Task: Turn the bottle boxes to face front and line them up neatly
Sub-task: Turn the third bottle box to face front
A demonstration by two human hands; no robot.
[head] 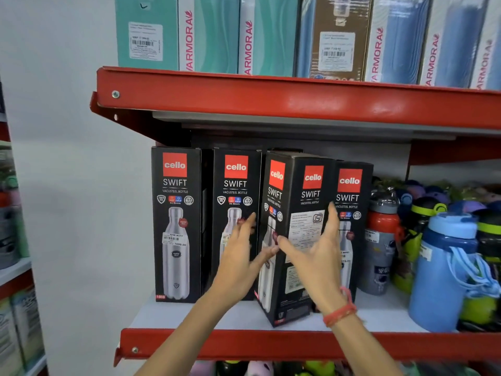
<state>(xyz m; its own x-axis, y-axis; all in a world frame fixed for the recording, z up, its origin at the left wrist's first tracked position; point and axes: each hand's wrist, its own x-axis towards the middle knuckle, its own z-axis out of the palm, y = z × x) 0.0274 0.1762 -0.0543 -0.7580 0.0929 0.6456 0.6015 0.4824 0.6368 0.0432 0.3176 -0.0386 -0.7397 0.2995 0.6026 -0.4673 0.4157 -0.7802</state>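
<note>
Several black Cello Swift bottle boxes stand on the white shelf [217,316] with a red front lip. The leftmost box [176,223] and the second box [234,185] face front. The third box [295,185] is turned at an angle and pulled forward, its corner toward me, showing both a front and a label side. A further box [352,196] stands behind it on the right, facing front. My left hand [244,256] presses on the angled box's left face, fingers spread. My right hand [320,256], with a red wrist thread, holds its right face.
Loose bottles crowd the shelf's right: a grey and red bottle [379,240] and a large blue bottle [444,270]. Above, a red shelf [271,99] carries tall teal and blue boxes. A white wall lies to the left, beyond it another rack [13,294].
</note>
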